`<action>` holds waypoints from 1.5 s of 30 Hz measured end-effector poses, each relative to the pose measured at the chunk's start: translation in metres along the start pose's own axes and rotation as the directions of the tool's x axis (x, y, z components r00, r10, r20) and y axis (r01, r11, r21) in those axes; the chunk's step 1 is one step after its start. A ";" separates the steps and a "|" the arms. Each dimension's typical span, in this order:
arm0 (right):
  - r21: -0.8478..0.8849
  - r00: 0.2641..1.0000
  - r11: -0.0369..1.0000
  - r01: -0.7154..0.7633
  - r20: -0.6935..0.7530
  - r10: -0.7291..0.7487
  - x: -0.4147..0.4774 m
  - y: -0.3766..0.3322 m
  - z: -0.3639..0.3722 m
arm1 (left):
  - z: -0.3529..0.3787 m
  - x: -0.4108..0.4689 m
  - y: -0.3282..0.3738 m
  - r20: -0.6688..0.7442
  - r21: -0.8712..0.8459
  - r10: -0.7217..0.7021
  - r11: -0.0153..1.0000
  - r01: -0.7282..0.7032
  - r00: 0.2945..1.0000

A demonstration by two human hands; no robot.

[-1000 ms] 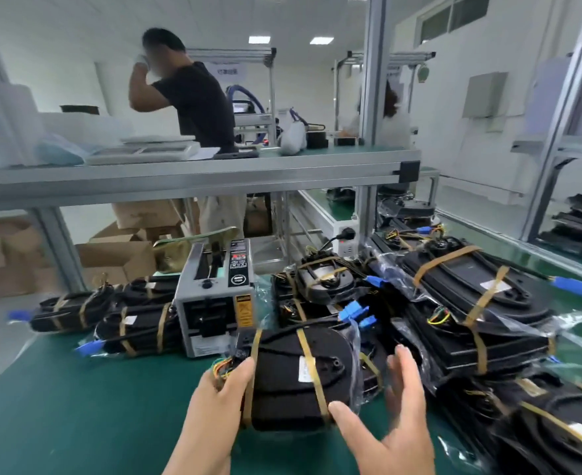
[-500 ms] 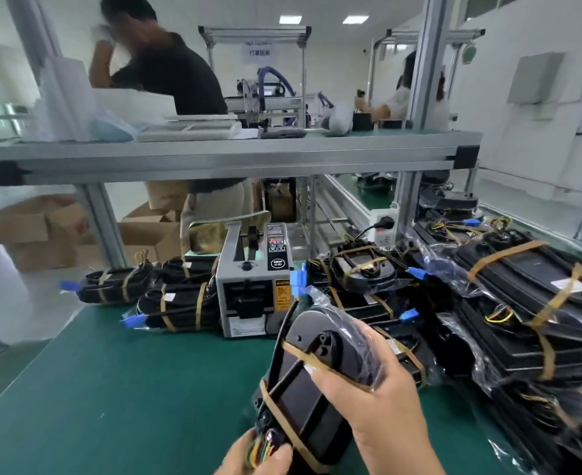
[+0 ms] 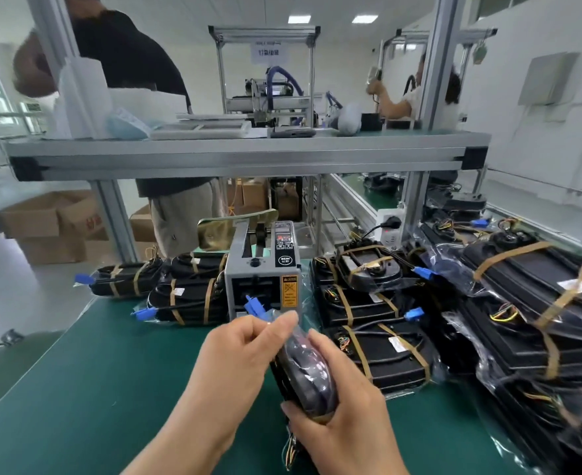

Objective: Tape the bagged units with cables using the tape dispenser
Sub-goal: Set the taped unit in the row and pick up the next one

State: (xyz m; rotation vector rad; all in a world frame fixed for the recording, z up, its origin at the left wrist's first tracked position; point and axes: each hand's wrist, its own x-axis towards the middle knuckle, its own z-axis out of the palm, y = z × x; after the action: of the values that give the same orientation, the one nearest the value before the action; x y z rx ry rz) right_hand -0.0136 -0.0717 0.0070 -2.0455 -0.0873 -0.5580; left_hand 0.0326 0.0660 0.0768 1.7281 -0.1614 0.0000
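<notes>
I hold a black bagged unit (image 3: 305, 371) on edge above the green table (image 3: 87, 389), just in front of the grey tape dispenser (image 3: 264, 275). My right hand (image 3: 344, 416) grips its lower end, where coloured wires hang out. My left hand (image 3: 238, 358) pinches the plastic bag at the top, beside the unit's blue connector (image 3: 254, 306). A strip of brown tape crosses the unit near my right thumb.
Taped bagged units are stacked left of the dispenser (image 3: 166, 293) and piled to the right (image 3: 378, 323), with a larger heap at the far right (image 3: 536, 320). An aluminium shelf (image 3: 248, 154) spans overhead. A person stands behind the bench (image 3: 166, 207). Cardboard boxes (image 3: 46, 224) sit on the floor.
The unit lay flat on the table with both hands beside it. I lifted it, turned it on edge, and my left hand moved up to pinch the bag top.
</notes>
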 end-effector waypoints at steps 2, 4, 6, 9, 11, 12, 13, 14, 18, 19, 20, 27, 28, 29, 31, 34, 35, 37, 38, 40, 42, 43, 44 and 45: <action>-0.035 1.000 0.999 0.022 -0.002 -0.022 0.000 0.001 0.004 | -0.004 0.006 -0.002 -0.005 0.049 -0.012 0.999 0.012 1.000; -0.068 0.999 0.997 0.043 0.003 -0.043 0.001 0.000 0.007 | -0.006 0.011 -0.002 -0.016 0.118 0.001 0.993 0.001 1.000; -0.089 0.998 0.994 0.058 0.026 -0.056 0.005 -0.001 0.010 | -0.006 0.015 0.002 -0.032 0.234 0.044 0.972 -0.035 0.999; -0.087 0.996 0.993 0.075 0.063 -0.070 0.016 -0.002 0.017 | 0.000 0.022 0.015 -0.043 0.386 0.129 0.917 -0.103 0.991; -0.098 0.991 0.990 0.097 0.098 -0.087 0.022 -0.002 0.024 | 0.007 0.029 0.022 -0.004 0.446 0.143 0.886 -0.127 0.990; -0.101 0.991 0.990 0.097 0.103 -0.087 0.025 -0.002 0.027 | 0.009 0.032 0.025 0.016 0.422 0.120 0.899 -0.115 0.993; -0.088 0.993 0.992 0.086 0.094 -0.078 0.027 -0.002 0.029 | 0.011 0.034 0.027 0.035 0.345 0.083 0.934 -0.090 0.996; -0.065 0.994 0.995 0.070 0.083 -0.065 0.030 0.000 0.029 | 0.011 0.037 0.028 0.054 0.235 0.038 0.971 -0.049 0.998; -0.051 0.999 0.999 -0.008 0.052 0.010 0.036 0.005 0.028 | 0.002 0.036 0.019 0.060 0.036 -0.020 0.999 0.017 0.998; -0.042 0.998 0.998 -0.040 0.036 0.041 0.037 0.005 0.027 | -0.001 0.033 0.015 0.022 0.076 0.005 0.997 -0.006 1.000; -0.038 0.998 0.997 -0.064 0.021 0.065 0.038 0.005 0.026 | -0.003 0.030 0.011 -0.028 0.151 0.037 0.988 -0.032 0.999; -0.001 0.985 0.986 -0.170 0.026 0.170 0.041 0.009 0.025 | 0.011 -0.003 -0.001 -0.094 0.477 0.135 0.876 -0.075 0.986; -0.008 0.985 0.985 -0.171 0.030 0.171 0.041 0.009 0.024 | 0.013 -0.004 -0.001 -0.102 0.474 0.135 0.878 -0.071 0.986; -0.018 0.985 0.986 -0.166 0.033 0.167 0.039 0.009 0.024 | 0.014 -0.004 -0.001 -0.109 0.472 0.133 0.879 -0.066 0.985; -0.018 0.986 0.987 -0.162 0.030 0.162 0.037 0.011 0.022 | 0.015 -0.006 -0.001 -0.128 0.464 0.140 0.883 -0.065 0.982; -0.017 0.985 0.985 -0.172 0.027 0.172 0.035 0.014 0.023 | 0.016 -0.008 0.001 -0.160 0.401 0.177 0.911 -0.100 0.971; -0.015 0.985 0.986 -0.168 0.030 0.168 0.035 0.015 0.024 | 0.017 -0.007 0.000 -0.156 0.387 0.184 0.915 -0.111 0.970; -0.009 0.988 0.988 -0.152 0.029 0.152 0.033 0.014 0.025 | 0.018 -0.007 0.001 -0.143 0.377 0.183 0.919 -0.117 0.973; -0.007 0.989 0.989 -0.144 0.026 0.145 0.032 0.013 0.025 | 0.018 -0.008 0.002 -0.136 0.383 0.177 0.917 -0.113 0.975; -0.021 0.991 0.991 -0.130 0.029 0.130 0.031 0.012 0.025 | 0.019 -0.010 0.003 -0.130 0.403 0.167 0.909 -0.102 0.977; -0.027 0.994 0.994 -0.105 0.032 0.106 0.031 0.009 0.022 | 0.019 -0.012 0.007 -0.124 0.453 0.158 0.888 -0.086 0.980; -0.021 0.995 0.995 -0.099 0.027 0.100 0.032 0.006 0.020 | 0.020 -0.013 0.010 -0.115 0.496 0.155 0.865 -0.079 0.981; -0.016 0.996 0.996 -0.089 0.014 0.089 0.033 0.003 0.018 | 0.022 -0.014 0.013 -0.096 0.557 0.161 0.827 -0.081 0.982; -0.018 0.997 0.997 -0.078 0.001 0.078 0.036 0.001 0.017 | 0.024 -0.014 0.017 -0.072 0.617 0.171 0.782 -0.091 0.983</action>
State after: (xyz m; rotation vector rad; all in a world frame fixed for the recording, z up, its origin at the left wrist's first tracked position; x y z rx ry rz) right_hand 0.0249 -0.0639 0.0144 -2.0577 -0.0030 -0.5095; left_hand 0.0144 0.0412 0.0878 2.3607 -0.2042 0.2945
